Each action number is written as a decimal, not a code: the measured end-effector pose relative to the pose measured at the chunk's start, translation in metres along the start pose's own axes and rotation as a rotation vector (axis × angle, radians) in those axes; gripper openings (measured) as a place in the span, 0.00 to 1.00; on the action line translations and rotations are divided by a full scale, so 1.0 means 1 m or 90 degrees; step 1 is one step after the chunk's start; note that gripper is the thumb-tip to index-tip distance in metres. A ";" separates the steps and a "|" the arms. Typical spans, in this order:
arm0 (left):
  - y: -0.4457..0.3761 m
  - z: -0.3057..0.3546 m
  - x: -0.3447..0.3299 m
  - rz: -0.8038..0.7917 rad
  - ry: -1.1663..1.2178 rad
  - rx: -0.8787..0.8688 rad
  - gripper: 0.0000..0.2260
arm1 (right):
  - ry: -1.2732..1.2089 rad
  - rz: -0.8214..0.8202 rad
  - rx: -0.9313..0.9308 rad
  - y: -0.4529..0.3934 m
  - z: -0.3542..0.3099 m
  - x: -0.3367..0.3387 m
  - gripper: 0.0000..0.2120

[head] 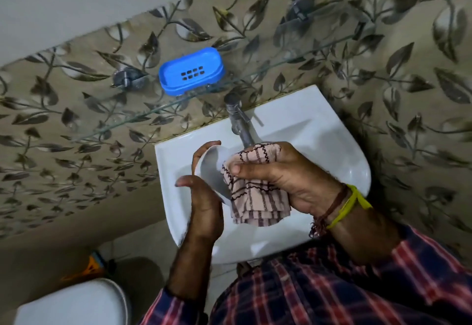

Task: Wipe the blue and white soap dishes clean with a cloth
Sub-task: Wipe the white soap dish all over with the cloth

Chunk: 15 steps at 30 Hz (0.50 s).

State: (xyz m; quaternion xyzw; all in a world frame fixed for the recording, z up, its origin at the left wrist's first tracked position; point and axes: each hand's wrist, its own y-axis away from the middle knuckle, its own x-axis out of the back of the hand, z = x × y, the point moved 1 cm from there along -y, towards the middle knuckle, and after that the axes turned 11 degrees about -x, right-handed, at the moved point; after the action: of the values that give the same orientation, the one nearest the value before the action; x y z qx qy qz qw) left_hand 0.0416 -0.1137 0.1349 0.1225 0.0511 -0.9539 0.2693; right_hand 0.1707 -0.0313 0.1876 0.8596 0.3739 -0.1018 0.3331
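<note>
In the head view, the left hand [204,197] grips the white soap dish [209,168] over the sink [332,145], fingers curled over its far rim and thumb along the near edge, so the dish stands tilted on edge with its hollow facing right. The right hand [286,171] is closed round a bunched striped cloth [255,194], thumb pinching the cloth against the dish's hollow; the cloth's loose end hangs below the hand. The dish's long axis runs from upper left to lower right, so a wiping stroke would probably follow that line, with the cloth hand just right of it and already touching. The blue soap dish [191,71] rests on the glass shelf [102,125] above the tap [240,122], well apart from both hands, nearer the left one, its long side along the shelf edge. No brand, label or writing can be read anywhere.
</note>
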 end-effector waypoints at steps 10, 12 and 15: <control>0.012 -0.003 -0.032 -0.042 0.150 0.040 0.27 | -0.117 0.243 0.117 0.005 0.006 -0.024 0.03; 0.014 -0.005 -0.031 -0.050 0.119 0.023 0.27 | -0.017 0.297 0.159 0.004 0.007 -0.026 0.02; 0.013 -0.003 -0.028 -0.048 0.118 0.017 0.28 | 0.147 0.361 0.219 0.005 0.005 -0.028 0.04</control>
State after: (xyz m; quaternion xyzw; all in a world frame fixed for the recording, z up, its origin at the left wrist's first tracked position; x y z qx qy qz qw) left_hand 0.0718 -0.1101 0.1387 0.2116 0.0674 -0.9485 0.2259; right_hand 0.1548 -0.0527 0.1984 0.9787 0.1326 0.0314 0.1538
